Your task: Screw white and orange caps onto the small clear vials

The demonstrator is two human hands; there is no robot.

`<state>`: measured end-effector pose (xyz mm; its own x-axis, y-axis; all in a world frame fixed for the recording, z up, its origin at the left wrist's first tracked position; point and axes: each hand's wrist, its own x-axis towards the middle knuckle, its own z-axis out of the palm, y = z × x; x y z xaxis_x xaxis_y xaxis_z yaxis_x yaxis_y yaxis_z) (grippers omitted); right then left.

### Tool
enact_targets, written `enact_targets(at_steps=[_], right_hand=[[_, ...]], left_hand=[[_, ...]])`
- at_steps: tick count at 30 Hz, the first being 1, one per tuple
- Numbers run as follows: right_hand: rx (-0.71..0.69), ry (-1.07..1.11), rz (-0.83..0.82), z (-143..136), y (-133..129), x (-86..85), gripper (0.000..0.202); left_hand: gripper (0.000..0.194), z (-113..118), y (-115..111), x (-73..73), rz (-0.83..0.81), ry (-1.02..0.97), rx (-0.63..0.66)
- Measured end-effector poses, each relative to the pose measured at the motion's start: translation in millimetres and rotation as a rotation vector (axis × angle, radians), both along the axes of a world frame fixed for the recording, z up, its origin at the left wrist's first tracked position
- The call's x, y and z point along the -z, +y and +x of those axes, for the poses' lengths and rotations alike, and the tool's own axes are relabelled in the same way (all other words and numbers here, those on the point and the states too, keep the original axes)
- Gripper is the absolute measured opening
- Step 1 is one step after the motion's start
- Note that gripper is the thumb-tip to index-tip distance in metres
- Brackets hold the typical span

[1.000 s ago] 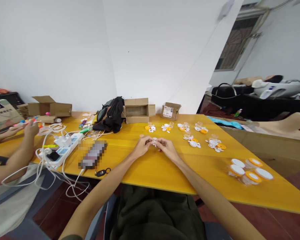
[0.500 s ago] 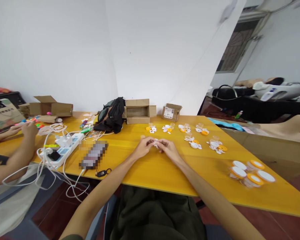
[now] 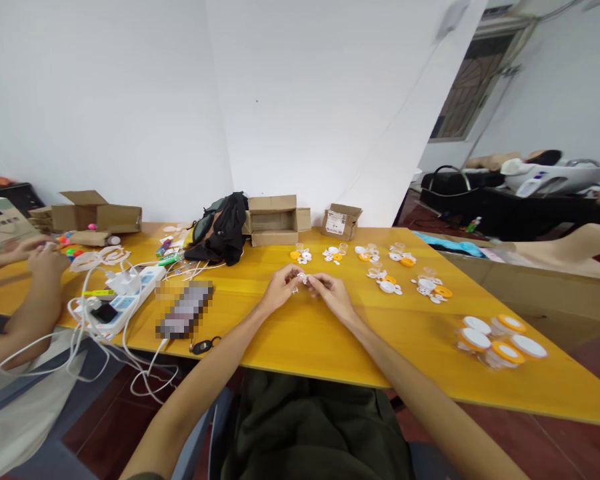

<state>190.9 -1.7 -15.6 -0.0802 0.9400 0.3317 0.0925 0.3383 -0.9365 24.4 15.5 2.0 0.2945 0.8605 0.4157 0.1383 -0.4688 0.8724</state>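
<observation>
Over the middle of the yellow table (image 3: 280,347), my left hand (image 3: 281,287) and my right hand (image 3: 329,291) meet at small white plastic pieces (image 3: 303,279). My left fingers are closed on one white piece, and another small white part hangs just below them. My right thumb and fingertips pinch at the right side of the same pieces; the exact shape is too small to tell. Beyond my hands lie groups of loose white discs (image 3: 387,287), orange rings (image 3: 407,262) and clear cups (image 3: 343,249).
Several clear jars with white and orange lids (image 3: 510,352) stand at the right. A phone (image 3: 185,310), power strip (image 3: 135,300) and white cables lie left. Behind are a black bag (image 3: 223,230) and open cartons (image 3: 274,237). A co-worker's arms (image 3: 35,300) reach in at far left.
My hands have moved slightly apart and a little left, showing more of the white pieces between them. The co-worker's hands at the far left have shifted left. The view has turned slightly.
</observation>
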Motion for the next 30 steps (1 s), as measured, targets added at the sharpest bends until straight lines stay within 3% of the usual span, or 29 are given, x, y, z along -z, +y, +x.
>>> enact_targets(at_steps=[5, 9, 13, 25, 30], right_hand=[[0.098, -0.397, 0.283, -3.0, -0.5, 3.6, 0.023], [0.093, -0.753, 0.495, -11.0, -0.4, 3.4, 0.019], [0.065, -0.954, 0.609, -18.0, 1.5, 0.7, 0.015], [0.044, -0.953, 0.630, -13.0, -3.7, 5.3, 0.023], [0.052, -0.815, 0.504, -10.0, -7.9, 5.8, 0.022]], left_hand=[[0.016, -6.2, 5.2, -0.6, 0.009, -0.099, -0.063], [0.010, -7.8, 9.4, -0.1, -0.007, -0.129, -0.110], [0.011, -7.8, 11.4, 0.7, -0.023, -0.134, -0.141], [0.012, -5.1, 9.9, 2.6, -0.070, -0.137, -0.063], [0.016, -3.5, 8.1, 3.2, -0.075, -0.137, 0.015]])
